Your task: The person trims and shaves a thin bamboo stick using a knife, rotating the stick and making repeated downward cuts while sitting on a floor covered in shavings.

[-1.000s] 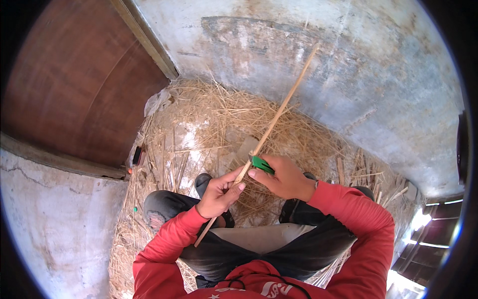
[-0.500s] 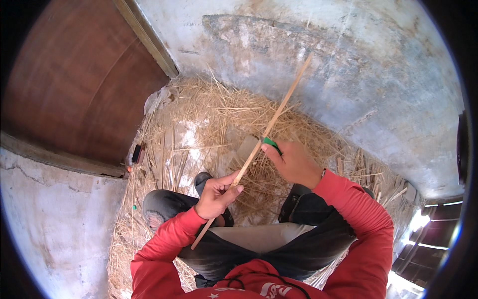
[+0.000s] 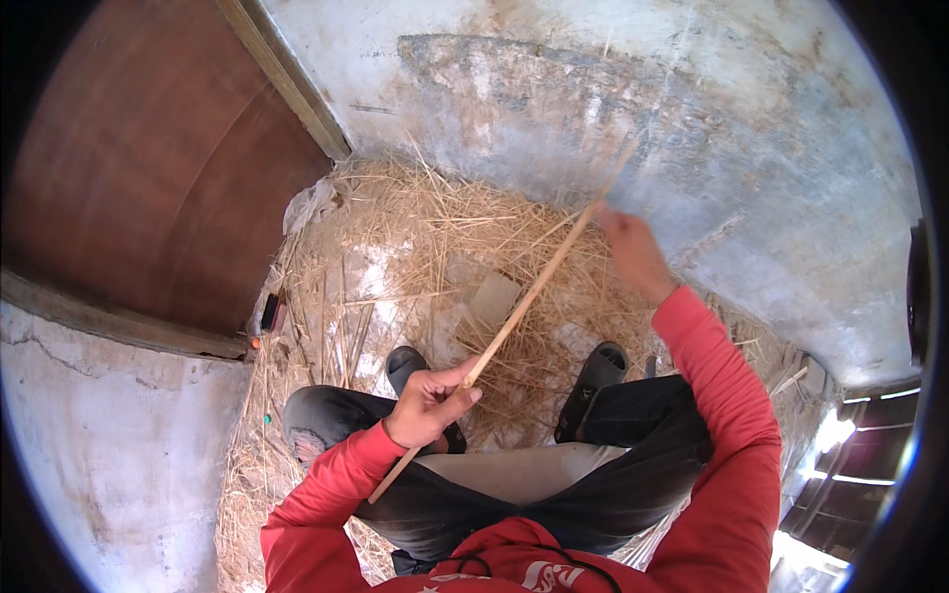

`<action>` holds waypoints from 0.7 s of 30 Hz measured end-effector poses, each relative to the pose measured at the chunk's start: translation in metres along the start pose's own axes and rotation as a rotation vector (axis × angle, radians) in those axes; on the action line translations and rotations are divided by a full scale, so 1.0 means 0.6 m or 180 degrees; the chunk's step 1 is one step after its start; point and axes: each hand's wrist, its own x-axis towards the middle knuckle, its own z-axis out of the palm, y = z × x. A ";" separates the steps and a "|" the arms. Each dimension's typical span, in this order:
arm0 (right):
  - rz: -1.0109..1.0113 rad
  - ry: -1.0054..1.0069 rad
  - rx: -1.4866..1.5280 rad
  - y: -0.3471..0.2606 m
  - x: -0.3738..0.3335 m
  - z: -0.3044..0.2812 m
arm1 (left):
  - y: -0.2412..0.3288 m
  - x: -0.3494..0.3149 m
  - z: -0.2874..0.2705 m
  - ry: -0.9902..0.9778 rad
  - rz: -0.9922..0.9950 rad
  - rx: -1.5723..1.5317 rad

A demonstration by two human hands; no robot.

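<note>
A long, thin strip of light wood, perhaps bamboo (image 3: 539, 282), slants up from over my left thigh to the far right. My left hand (image 3: 433, 405) is closed around its lower part, thumb and fingers pinching it. Close to the strip's upper end is my right hand (image 3: 635, 255), its fingers curled and smeared by motion. The green-handled knife seen in it a moment ago is hidden now. Beyond the right hand, the tip of the strip is blurred against the wall.
Straw and shavings (image 3: 435, 212) cover the floor, with a flat block (image 3: 494, 296) among them. My sandalled feet (image 3: 598, 376) are on either side. A plaster wall (image 3: 593, 89) rises ahead, a brown door panel (image 3: 148, 158) at left. A small dark object (image 3: 271, 311) lies beside the door.
My right hand has slid up and away along the strip, from its middle to near its far end. The green handle has gone out of sight. My left hand keeps its grip.
</note>
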 end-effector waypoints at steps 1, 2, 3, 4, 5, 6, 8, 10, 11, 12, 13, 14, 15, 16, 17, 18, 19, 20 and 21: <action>-0.0174 0.0278 0.0217 0.030 0.031 -0.025 | -0.003 0.000 0.000 -0.0093 0.0009 0.0028; -0.0348 0.0557 0.0421 0.064 0.054 -0.050 | -0.004 0.001 0.002 -0.0178 0.0027 0.0022; 0.0050 0.0610 0.0686 0.073 0.066 -0.075 | -0.007 0.002 0.003 -0.0250 0.0066 0.0035; 0.0450 0.0664 0.0956 0.076 0.071 -0.099 | -0.008 0.005 0.005 -0.0321 0.0104 0.0054; 0.0531 0.0646 0.1422 0.073 0.068 -0.113 | -0.007 0.006 0.007 -0.0377 0.0144 0.0076; 0.0611 0.0624 0.1886 0.071 0.062 -0.127 | -0.003 0.006 0.010 -0.0404 0.0186 0.0062; 0.0621 0.0630 0.2604 0.047 0.046 -0.136 | 0.006 0.009 0.014 -0.0472 0.0259 0.0047; 0.0420 0.0388 0.2954 0.005 0.023 -0.132 | 0.004 0.010 0.011 -0.0461 0.0181 -0.0012; 0.0323 0.0262 0.3133 -0.011 0.015 -0.125 | 0.003 0.011 0.010 -0.0453 0.0137 -0.0039; 0.0273 0.0095 0.3055 -0.021 0.011 -0.116 | 0.005 0.012 0.012 -0.0498 0.0093 -0.0155; 0.0231 -0.0056 0.2983 -0.029 0.007 -0.108 | 0.011 0.013 0.014 -0.0557 0.0041 -0.0263; 0.0189 -0.0204 0.2909 -0.035 0.003 -0.101 | 0.017 0.015 0.016 -0.0617 -0.0012 -0.0372; 0.0184 -0.0288 0.2988 -0.039 -0.001 -0.094 | 0.025 0.016 0.015 -0.0707 -0.0148 -0.0357; 0.0182 -0.0376 0.3077 -0.040 -0.004 -0.085 | 0.034 0.014 0.010 -0.0790 -0.0291 -0.0336; 0.0180 -0.0463 0.3165 -0.042 -0.009 -0.078 | 0.039 0.014 0.008 -0.0874 -0.0435 -0.0315; 0.0212 -0.0495 0.3045 -0.045 -0.014 -0.072 | 0.038 0.014 0.009 -0.0977 -0.0407 -0.0302; 0.0241 -0.0532 0.2922 -0.051 -0.019 -0.065 | 0.033 0.014 0.009 -0.1076 -0.0376 -0.0291; 0.0270 -0.0567 0.2799 -0.057 -0.026 -0.059 | 0.029 0.016 0.008 -0.1177 -0.0345 -0.0280; 0.0292 -0.0654 0.2712 -0.065 -0.036 -0.053 | 0.021 0.020 0.006 -0.1213 -0.0209 -0.0232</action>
